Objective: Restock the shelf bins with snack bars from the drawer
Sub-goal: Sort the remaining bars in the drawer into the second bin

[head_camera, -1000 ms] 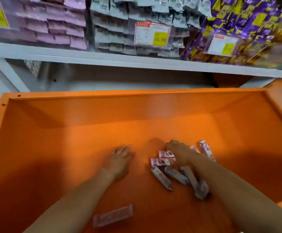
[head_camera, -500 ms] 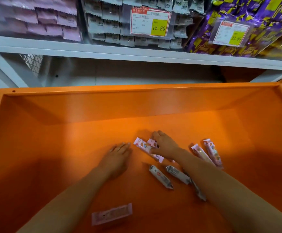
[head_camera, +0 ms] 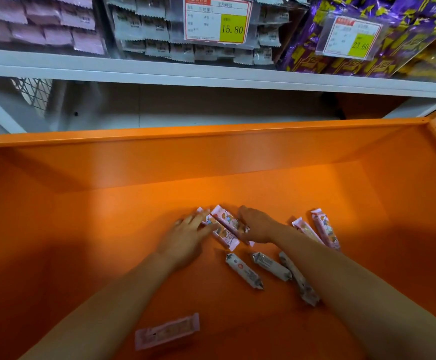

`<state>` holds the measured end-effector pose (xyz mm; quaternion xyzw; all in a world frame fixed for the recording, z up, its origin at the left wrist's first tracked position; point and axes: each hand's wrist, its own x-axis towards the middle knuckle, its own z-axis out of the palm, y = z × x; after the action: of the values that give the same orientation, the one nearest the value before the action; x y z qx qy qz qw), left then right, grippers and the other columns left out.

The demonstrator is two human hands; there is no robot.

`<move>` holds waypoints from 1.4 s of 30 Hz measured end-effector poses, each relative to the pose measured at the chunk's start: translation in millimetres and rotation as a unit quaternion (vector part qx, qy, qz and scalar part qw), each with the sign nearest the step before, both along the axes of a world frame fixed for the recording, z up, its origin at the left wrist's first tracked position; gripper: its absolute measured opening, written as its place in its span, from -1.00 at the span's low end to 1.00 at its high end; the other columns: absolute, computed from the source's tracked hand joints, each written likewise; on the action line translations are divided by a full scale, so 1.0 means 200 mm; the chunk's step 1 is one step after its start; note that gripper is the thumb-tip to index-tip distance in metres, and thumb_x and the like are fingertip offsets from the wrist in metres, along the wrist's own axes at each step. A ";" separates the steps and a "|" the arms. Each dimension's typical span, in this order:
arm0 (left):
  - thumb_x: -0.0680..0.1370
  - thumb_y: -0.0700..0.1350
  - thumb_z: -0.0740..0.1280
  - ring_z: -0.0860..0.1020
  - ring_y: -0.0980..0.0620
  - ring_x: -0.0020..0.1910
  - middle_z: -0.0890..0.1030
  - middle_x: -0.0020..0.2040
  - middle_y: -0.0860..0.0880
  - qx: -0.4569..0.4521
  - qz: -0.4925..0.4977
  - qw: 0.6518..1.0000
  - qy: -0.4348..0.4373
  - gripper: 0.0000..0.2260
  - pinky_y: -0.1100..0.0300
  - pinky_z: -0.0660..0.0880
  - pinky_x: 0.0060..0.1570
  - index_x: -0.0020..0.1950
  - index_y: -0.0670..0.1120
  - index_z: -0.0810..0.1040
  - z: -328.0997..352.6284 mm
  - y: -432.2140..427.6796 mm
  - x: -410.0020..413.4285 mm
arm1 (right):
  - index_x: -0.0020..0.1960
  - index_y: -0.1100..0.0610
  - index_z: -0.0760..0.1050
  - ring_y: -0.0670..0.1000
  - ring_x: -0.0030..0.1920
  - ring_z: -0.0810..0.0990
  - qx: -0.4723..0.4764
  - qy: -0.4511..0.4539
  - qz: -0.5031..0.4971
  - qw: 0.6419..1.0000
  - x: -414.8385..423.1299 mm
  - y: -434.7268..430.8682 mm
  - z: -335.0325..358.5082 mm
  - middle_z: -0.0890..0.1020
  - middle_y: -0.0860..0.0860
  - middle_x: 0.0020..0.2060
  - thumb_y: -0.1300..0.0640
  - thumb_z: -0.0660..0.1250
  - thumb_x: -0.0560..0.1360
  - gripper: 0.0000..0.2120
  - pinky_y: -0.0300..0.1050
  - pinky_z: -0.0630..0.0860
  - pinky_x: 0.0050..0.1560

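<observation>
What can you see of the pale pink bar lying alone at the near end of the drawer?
The pink bar is a flat, oblong packet in a pale pink wrapper that looks like plastic film. Its short ends are crimped, and the faint print is too blurred to read. It lies flat on the floor of the orange drawer, slightly askew, with its right end farther in. It sits apart from the other bars, and nothing visibly touches it.
</observation>
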<state>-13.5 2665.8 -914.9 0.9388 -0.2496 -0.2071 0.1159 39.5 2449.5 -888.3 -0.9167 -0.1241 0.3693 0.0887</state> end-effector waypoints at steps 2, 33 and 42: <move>0.57 -0.18 0.22 -0.05 -0.04 0.58 -0.13 0.62 0.01 -0.007 0.009 1.000 0.002 -0.39 0.03 0.08 0.49 0.56 0.18 0.13 0.00 0.02 0.00 | 0.29 0.23 0.31 0.12 -0.04 0.46 0.035 -0.033 -0.043 0.998 0.02 0.02 -0.02 0.52 0.21 0.12 0.20 0.41 0.49 -0.55 -0.22 0.21 -0.37; 0.57 -0.07 0.38 0.64 -0.06 -0.21 0.62 0.02 -0.21 -0.553 0.545 0.582 0.240 -0.62 0.17 0.60 -0.27 0.27 -0.23 0.38 0.34 0.25 0.10 | 0.37 0.24 0.33 0.13 0.21 0.41 0.238 -0.250 -0.050 0.937 -0.03 0.57 0.31 0.46 0.13 0.22 0.00 0.48 0.30 -0.28 0.05 0.40 0.20; 0.57 -0.18 0.37 0.65 0.01 -0.34 0.67 -0.07 -0.21 -0.609 0.546 0.557 0.144 -0.84 0.19 0.58 -0.44 0.10 -0.22 0.58 0.68 0.37 0.11 | 0.29 0.18 0.43 0.12 0.05 0.45 0.239 -0.355 0.014 0.904 -0.07 0.78 0.59 0.51 0.08 0.05 -0.20 0.26 0.26 -0.30 0.12 0.44 0.03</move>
<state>7.6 2740.3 -779.2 0.5587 0.2643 -0.0352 0.7853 25.4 2605.7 -769.4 -0.9366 -0.2445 -0.0202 0.2503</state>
